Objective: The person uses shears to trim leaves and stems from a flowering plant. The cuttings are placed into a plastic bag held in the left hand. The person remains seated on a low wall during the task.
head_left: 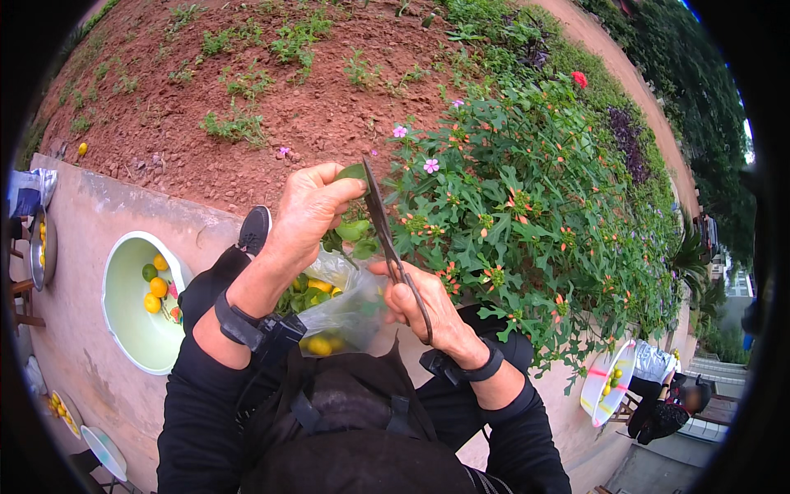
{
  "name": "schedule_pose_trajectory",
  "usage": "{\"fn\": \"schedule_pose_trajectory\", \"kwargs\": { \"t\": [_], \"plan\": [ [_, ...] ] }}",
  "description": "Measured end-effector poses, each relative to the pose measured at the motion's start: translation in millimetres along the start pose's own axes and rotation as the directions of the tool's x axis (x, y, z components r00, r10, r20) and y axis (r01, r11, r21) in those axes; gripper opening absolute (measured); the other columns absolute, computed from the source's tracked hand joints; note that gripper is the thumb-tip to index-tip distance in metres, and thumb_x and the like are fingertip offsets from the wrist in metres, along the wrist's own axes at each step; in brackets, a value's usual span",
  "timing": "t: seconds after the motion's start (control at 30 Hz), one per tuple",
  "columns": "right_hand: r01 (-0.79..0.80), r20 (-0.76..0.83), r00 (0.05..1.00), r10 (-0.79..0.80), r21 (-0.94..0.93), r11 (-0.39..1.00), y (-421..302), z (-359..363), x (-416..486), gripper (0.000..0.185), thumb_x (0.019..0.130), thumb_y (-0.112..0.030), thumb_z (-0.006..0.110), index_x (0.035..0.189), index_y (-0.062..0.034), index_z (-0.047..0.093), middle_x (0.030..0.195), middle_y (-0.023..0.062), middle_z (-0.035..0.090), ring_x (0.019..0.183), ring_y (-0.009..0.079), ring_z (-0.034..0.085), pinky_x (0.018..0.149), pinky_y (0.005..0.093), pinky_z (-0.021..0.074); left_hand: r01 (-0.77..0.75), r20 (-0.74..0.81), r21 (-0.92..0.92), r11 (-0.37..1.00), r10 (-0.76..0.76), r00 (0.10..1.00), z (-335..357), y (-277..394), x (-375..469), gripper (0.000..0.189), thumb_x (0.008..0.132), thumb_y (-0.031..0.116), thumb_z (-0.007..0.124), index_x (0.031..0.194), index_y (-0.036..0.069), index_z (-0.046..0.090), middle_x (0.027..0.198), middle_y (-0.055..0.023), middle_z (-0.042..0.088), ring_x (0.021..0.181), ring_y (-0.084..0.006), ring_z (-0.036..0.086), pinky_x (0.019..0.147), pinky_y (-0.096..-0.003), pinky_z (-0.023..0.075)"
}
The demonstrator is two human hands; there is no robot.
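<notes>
Raised in front of me, my left hand (311, 213) pinches a green citrus leaf (353, 175) between thumb and fingers. Dark metal scissors (384, 231) are held by the handles in my right hand (423, 299), their blades pointing up beside the leaf. A leafy twig (353, 231) hangs below the left hand; where it is held is partly hidden. Under both hands, a clear plastic bag (361, 302) lies at my lap with yellow citrus fruits (319, 346) and green leaves in it.
A pale green basin (139, 302) with several orange and green fruits stands on the paving at left. Red soil (154, 148) lies ahead, a flowering bush (512, 216) close at right. Farther right, a seated person (663, 401) is beside another basin (595, 386). More fruit basins stand at far left.
</notes>
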State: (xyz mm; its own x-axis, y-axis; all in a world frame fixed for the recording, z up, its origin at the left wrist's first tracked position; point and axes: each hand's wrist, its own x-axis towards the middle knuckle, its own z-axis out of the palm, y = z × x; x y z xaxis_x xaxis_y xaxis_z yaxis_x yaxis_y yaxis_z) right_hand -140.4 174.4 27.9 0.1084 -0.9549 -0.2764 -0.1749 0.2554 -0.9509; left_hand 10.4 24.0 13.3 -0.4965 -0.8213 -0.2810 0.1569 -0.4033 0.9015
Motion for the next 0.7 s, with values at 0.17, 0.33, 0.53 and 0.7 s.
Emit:
{"fn": "schedule_pose_trajectory", "kwargs": {
  "t": [0.17, 0.33, 0.53, 0.7],
  "plan": [
    [-0.005, 0.004, 1.000, 0.005, 0.018, 1.000, 0.8, -0.4, 1.0, 0.073, 0.097, -0.056, 0.040, 0.123, 0.0121, 0.048, 0.061, -0.0022, 0.041, 0.053, 0.0077, 0.044, 0.057, 0.0255, 0.0484, -0.001, -0.003, 0.005, 1.000, 0.001, 1.000, -0.3, -0.2, 0.4, 0.008, 0.087, 0.013, 0.062, 0.081, 0.009, 0.060, 0.056, 0.0125, 0.036, 0.046, 0.0012, 0.026, 0.044, -0.0191, 0.0186],
    [-0.005, -0.004, 1.000, 0.006, 0.027, 1.000, 2.2, -0.9, 0.8, 0.074, 0.096, -0.057, 0.042, 0.123, 0.0123, 0.048, 0.061, -0.0028, 0.041, 0.052, 0.0071, 0.043, 0.056, 0.0246, 0.0481, 0.001, -0.015, 0.011, 1.000, -0.001, 1.000, -0.7, 0.3, 0.3, 0.007, 0.087, 0.013, 0.062, 0.081, 0.009, 0.060, 0.056, 0.0125, 0.036, 0.046, 0.0013, 0.026, 0.043, -0.0190, 0.0185],
    [-0.044, -0.017, 0.999, 0.045, 0.073, 0.996, 4.9, -0.1, 0.3, 0.072, 0.096, -0.056, 0.046, 0.123, 0.0104, 0.049, 0.060, -0.0043, 0.040, 0.052, 0.0053, 0.042, 0.053, 0.0234, 0.0471, 0.010, 0.012, -0.059, 0.998, -0.009, 1.000, -1.5, 2.7, -0.9, 0.009, 0.086, 0.012, 0.064, 0.077, 0.010, 0.060, 0.057, 0.0122, 0.039, 0.047, 0.0015, 0.028, 0.043, -0.0189, 0.0190],
    [-0.065, -0.025, 0.997, 0.068, 0.106, 0.992, 6.0, -0.8, -0.2, 0.066, 0.097, -0.051, 0.046, 0.123, 0.0094, 0.051, 0.059, -0.0054, 0.038, 0.051, 0.0042, 0.041, 0.051, 0.0223, 0.0459, 0.035, -0.002, -0.106, 0.994, -0.036, 0.999, -0.3, 4.7, -2.1, 0.012, 0.087, 0.013, 0.062, 0.075, 0.010, 0.060, 0.058, 0.0123, 0.039, 0.048, 0.0013, 0.029, 0.043, -0.0188, 0.0192]
  ]
}}
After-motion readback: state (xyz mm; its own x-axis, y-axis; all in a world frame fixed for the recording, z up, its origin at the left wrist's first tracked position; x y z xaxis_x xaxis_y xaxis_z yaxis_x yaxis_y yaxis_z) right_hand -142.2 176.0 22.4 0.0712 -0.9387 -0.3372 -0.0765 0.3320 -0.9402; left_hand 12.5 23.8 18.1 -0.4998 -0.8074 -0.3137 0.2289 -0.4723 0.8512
